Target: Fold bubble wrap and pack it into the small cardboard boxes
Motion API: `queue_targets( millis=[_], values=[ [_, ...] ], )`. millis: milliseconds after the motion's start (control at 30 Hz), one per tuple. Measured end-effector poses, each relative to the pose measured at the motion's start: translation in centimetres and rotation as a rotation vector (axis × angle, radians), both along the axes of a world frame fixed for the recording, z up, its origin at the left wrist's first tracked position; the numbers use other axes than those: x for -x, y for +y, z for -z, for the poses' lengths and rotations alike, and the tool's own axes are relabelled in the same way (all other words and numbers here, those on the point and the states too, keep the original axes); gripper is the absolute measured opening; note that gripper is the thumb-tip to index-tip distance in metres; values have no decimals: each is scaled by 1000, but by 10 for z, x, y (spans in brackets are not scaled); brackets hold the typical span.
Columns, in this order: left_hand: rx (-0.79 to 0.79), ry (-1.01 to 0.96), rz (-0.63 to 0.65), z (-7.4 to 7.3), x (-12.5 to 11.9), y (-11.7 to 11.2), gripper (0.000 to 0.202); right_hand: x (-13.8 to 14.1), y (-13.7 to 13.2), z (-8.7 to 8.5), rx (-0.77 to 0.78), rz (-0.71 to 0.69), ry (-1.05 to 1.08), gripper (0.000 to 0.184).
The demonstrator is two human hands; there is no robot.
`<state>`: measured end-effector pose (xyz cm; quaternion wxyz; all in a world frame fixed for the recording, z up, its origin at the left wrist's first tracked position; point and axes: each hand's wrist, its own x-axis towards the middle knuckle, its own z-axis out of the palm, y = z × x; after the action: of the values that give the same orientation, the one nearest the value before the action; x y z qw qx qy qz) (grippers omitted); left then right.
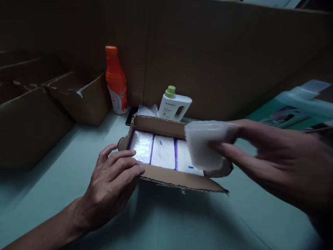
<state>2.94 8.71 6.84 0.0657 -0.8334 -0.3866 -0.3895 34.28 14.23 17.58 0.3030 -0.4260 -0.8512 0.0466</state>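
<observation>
A small open cardboard box (166, 177) lies on the pale green table in front of me. Three white packs with purple edges (163, 151) fill it side by side. My left hand (112, 182) rests on the box's near left corner with its fingers spread over the rim. My right hand (262, 152) comes in from the right and grips a white padded pack (203, 144) between thumb and fingers, held over the right end of the box.
An orange bottle (116, 81) and a white bottle with a green cap (173, 104) stand behind the box, against a tall cardboard wall. Open cardboard boxes (78, 95) sit at the left. A pale blue container (304, 100) lies at the far right.
</observation>
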Motion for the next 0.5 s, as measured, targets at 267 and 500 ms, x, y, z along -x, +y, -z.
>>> queue_targets(
  millis=[267, 500],
  values=[
    [-31, -135, -160, -33, -4, 1, 22, 69, 17, 5, -37, -89, -74, 21],
    [174, 5, -125, -47, -21, 26, 25, 95, 28, 22, 395, -143, -139, 32]
  ],
)
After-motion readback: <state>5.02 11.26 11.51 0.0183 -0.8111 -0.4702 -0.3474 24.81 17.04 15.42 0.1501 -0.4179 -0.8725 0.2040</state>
